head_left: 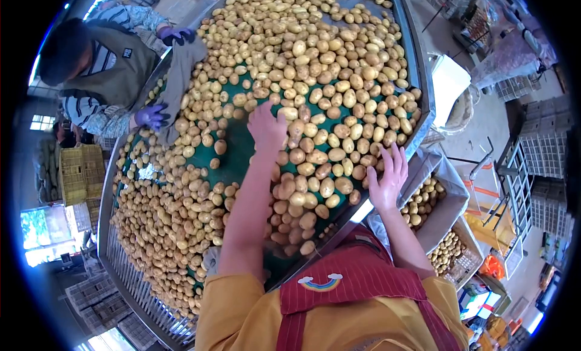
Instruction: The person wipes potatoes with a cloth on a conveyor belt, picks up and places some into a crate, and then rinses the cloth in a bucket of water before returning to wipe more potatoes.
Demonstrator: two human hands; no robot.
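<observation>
Many small brownish-yellow potatoes (327, 66) cover a large table with a green surface (233, 145) and a metal rim. My left hand (267, 127) reaches over the middle of the table, fingers bent down at the edge of the potatoes; what its fingertips hold, if anything, is hidden. Bare green surface shows just left of it. Near the right rim, my right hand (388, 176) is spread beside the potatoes, with its fingers apart and nothing held.
Across the table at the left, a co-worker in purple gloves (151, 116) handles a grey cloth (178, 78). Lined crates of potatoes (423, 202) stand beyond the right rim. Stacked crates (544, 145) are at the far right, yellow baskets (82, 174) at the far left.
</observation>
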